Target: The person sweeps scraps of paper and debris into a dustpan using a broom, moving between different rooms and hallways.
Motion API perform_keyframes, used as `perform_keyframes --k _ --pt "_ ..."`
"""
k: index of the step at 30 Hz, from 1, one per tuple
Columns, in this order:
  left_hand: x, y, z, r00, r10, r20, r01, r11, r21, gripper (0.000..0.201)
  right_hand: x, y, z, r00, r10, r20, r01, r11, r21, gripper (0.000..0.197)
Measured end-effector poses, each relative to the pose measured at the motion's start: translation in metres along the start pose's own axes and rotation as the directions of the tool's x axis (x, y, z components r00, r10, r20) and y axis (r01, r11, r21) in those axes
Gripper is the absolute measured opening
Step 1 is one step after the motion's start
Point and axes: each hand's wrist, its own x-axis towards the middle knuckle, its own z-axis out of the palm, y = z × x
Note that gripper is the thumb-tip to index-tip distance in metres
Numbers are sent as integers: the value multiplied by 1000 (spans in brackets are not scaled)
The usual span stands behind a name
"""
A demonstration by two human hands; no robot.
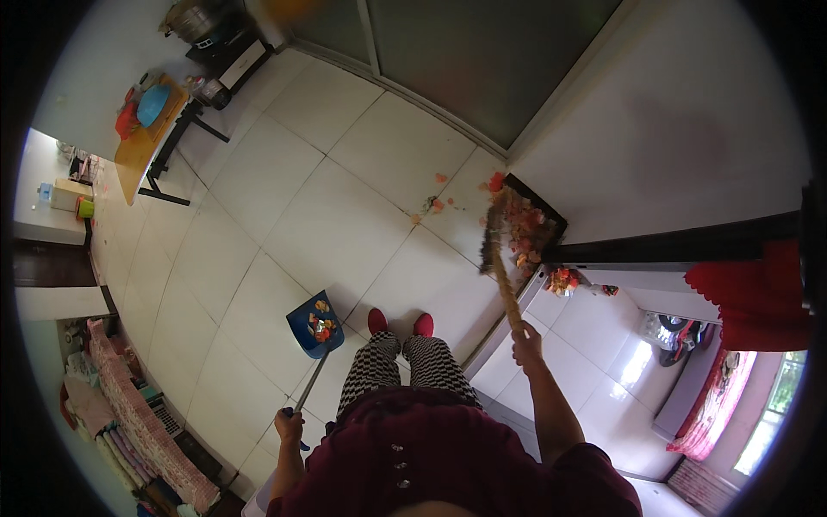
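Red cloth (758, 293), tan table (132, 164)

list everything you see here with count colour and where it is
broom: one, tan handle, bristles at the scrap heap
scrap heap: one, red-orange, in the wall corner
loose scraps: several, reddish, on the floor
dustpan: one, blue, on the left, scraps inside
floor tiles: many, pale, throughout
table: one, yellow-brown, upper left
bowl: one, blue, on the table
pot: one, silvery, top left
red cloth: one, hanging right
shoes: two, red, lower centre
left hand: one, bare, on the dustpan handle
right hand: one, bare, on the broom handle
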Motion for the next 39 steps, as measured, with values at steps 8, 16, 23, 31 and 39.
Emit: perform_keyframes --k 8,16,23,31,39 --pt "19 18 1 1000 6 9 -6 999 -38 23 32 -44 135 928 -11 372 39 997 -66 34" --pt "57 70 -20 997 59 46 -56 997 -62 27 143 -95 193 935 29 352 31 986 -163 24" --pt "104 105 -29 999 35 28 -35 999 -16 25 100 -126 92 983 183 1 -182 980 -83 25" --pt "172 135 -16 993 64 102 -77 988 132 22 63 -133 83 977 214 -21 -205 954 217 29" --pt "184 218 12 985 85 150 -111 979 169 19 150 -231 184 948 31 317 -105 970 219 35"
